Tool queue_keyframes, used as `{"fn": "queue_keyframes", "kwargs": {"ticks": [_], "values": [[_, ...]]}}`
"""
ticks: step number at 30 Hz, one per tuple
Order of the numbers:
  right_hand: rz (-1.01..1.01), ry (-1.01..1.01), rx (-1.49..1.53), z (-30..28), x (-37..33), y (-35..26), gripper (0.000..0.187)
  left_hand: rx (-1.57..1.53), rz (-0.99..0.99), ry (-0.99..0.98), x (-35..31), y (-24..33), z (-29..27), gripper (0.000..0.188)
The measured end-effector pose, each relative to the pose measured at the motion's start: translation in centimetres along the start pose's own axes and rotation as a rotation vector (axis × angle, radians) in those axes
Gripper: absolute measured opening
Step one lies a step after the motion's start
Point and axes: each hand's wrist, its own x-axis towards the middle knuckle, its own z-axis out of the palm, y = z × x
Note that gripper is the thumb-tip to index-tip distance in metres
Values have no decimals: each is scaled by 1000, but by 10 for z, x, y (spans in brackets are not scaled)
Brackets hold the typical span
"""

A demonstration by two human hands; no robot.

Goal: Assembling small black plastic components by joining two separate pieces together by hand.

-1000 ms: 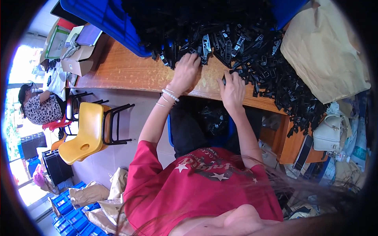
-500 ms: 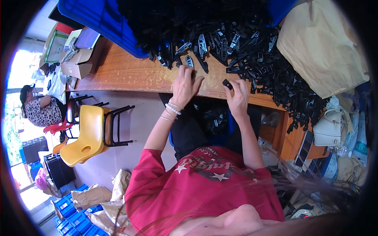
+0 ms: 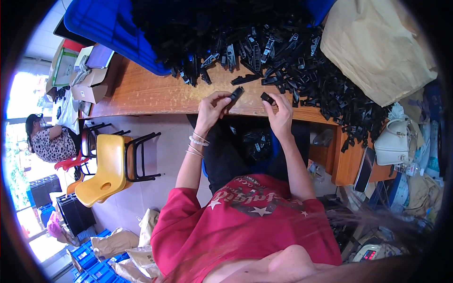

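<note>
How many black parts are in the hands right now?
2: a long black part pinched in the left hand, and a short black piece in the right hand. Palms may hide more.

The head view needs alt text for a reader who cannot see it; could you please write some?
A person in a red shirt holds a long black plastic part in the left hand and a small black piece in the right hand, above the edge of a wooden table heaped with black plastic parts. A yellow chair stands to the left.
</note>
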Motion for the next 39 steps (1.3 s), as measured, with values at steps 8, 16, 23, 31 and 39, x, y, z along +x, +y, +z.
{"fn": "queue_keyframes", "kwargs": {"ticks": [8, 16, 23, 31, 39], "values": [[145, -308, 227, -16, 11, -10, 26, 346, 121, -165, 1, 11, 21, 24], [128, -410, 179, -21, 10, -11, 25, 586, 590, -85, 9, -3, 21, 22], [-3, -315, 123, -3, 9, -18, 22, 546, 573, -131, 9, -1, 22, 28], [-203, -37, -352, -6, 44, -18, 30, 833, 805, 154, 39, 23, 38, 23], [-242, -85, -375, -5, 33, -3, 25, 894, 883, 79, 16, -6, 42, 19]]}}
